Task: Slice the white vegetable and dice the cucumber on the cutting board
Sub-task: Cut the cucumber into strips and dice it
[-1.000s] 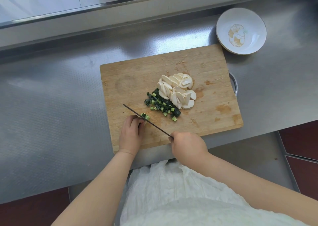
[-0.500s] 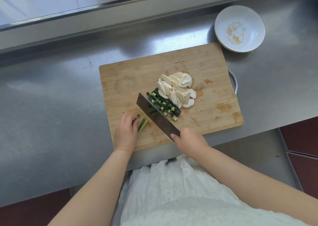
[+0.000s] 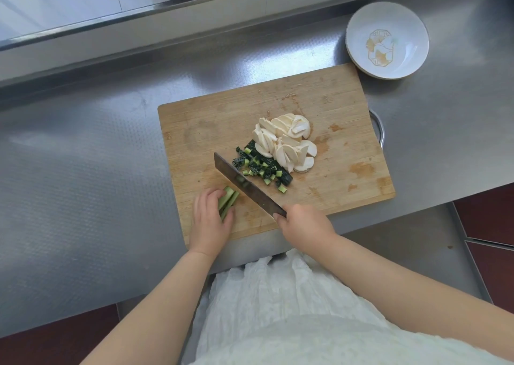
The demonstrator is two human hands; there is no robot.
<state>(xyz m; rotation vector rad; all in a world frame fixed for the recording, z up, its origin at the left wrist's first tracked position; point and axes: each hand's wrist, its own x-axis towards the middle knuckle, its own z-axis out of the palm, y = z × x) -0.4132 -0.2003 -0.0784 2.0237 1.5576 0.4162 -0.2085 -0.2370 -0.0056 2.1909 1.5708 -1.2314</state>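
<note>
A wooden cutting board (image 3: 222, 125) lies on the steel counter. Near its middle sits a pile of white vegetable slices (image 3: 283, 142), with diced cucumber (image 3: 261, 167) heaped against its near-left side. My left hand (image 3: 210, 220) holds a few cucumber strips (image 3: 228, 200) down at the board's near-left part. My right hand (image 3: 304, 222) grips the handle of a cleaver (image 3: 244, 183). The blade is tilted, its flat side showing, and it lies between the strips and the diced pile.
An empty white bowl (image 3: 386, 40) with a gold emblem stands past the board's far right corner. A metal handle (image 3: 379, 128) pokes out at the board's right edge. A raised steel ledge (image 3: 139, 16) runs along the back.
The cleaver went from edge-down on the strips to tilted flat toward the diced pile. My left hand drew back a little, and the strips now show beside its fingers.
</note>
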